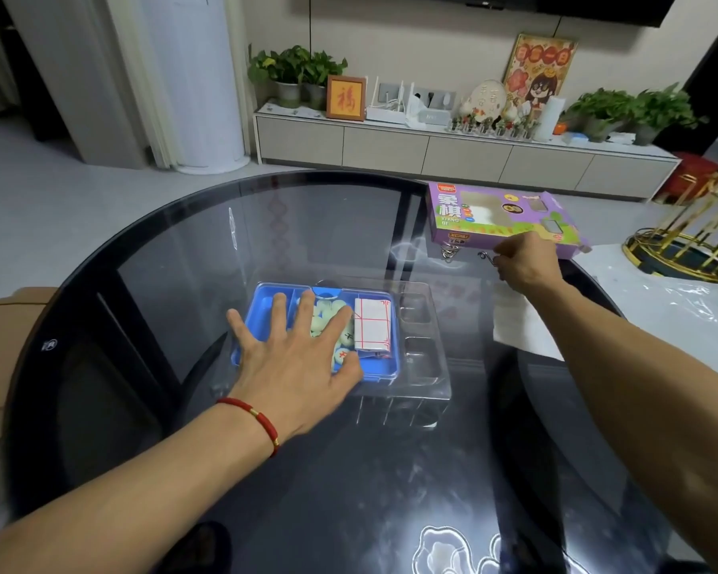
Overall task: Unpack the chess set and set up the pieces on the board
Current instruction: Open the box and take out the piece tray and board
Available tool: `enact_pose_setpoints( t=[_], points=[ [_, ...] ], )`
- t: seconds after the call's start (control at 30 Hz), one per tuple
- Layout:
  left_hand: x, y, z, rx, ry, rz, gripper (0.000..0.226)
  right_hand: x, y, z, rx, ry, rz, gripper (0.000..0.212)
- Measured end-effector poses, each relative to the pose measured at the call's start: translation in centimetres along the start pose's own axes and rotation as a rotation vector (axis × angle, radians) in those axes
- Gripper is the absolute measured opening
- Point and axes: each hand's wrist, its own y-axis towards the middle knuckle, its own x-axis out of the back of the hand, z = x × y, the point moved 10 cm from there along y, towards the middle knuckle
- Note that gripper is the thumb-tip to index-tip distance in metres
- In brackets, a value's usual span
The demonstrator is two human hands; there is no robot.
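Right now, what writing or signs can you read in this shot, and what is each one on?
"XIANG QI", beside two large Chinese characters: purple box.
"福": orange framed picture on the cabinet.
Red and black marks on the round pieces in the blue tray: too small to read.
Characters on the cartoon poster and white plate: blurred.
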Motion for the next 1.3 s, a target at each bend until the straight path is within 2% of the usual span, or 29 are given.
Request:
enact_pose_setpoints(
  t=[0.07, 0.17, 0.3, 0.53, 0.6, 0.67, 0.73, 0.83, 0.93, 1.03, 1.17, 1.3],
  points=[
    [0.2, -0.1, -0.1, -0.003, -0.002, -0.006, 0.075, 1.2, -1.0, 0.1, 0.03, -0.032, -0.042, 0.026],
    [0.5, -0.2, -0.1, -0.007, 0.0, -0.004, 0.071, 3.0, -4.3, 0.2, 0.081, -0.203, -0.094, 0.02],
    [0.6, -0.3, -0.3, -0.015, -0.012, 0.018, 0.065, 2.9, -9.3, -2.3, 0.0, -0.501, -0.022, 0.032],
    [0.7, -0.4, -0.1, -0.019, -0.059, 0.074, 0.061, 3.8, -10.8, -4.4, -0.083, -0.417, 0.057, 0.042],
    [0.8, -0.7, 0.0, -0.013, -0.075, 0.096, 0.062, 4.1, -11.7, -2.0, -0.006, -0.382, 0.009, 0.041],
    [0.8, -1.1, 0.0, -0.018, -0.101, 0.109, 0.063, 4.1, -13.4, 2.8, 0.19, -0.257, -0.032, 0.039],
    [1.1, -1.4, 0.1, -0.019, -0.139, 0.103, 0.061, 4.0, -15.9, 8.5, 0.416, -0.061, 0.015, 0.032],
    [2.0, -1.4, 1.7, 0.053, -0.173, 0.049, 0.061, 2.2, -19.9, 15.1, 0.647, -0.049, 0.152, 0.027],
    [2.9, -1.6, 4.8, 0.22, -0.228, 0.001, 0.058, -0.5, -20.9, 16.5, 0.608, -0.139, 0.253, 0.042],
    [2.2, -1.9, 7.0, 0.35, -0.39, 0.048, 0.05, -2.5, -20.8, 16.1, 0.559, -0.258, 0.31, 0.054],
    [2.1, -1.7, 8.5, 0.424, -0.522, 0.038, 0.033, -3.2, -20.3, 17.7, 0.565, -0.382, 0.254, 0.068],
    [2.3, -1.8, 8.9, 0.481, -0.701, -0.015, 0.016, -4.5, -20.2, 19.4, 0.572, -0.51, 0.297, 0.086]
  ],
)
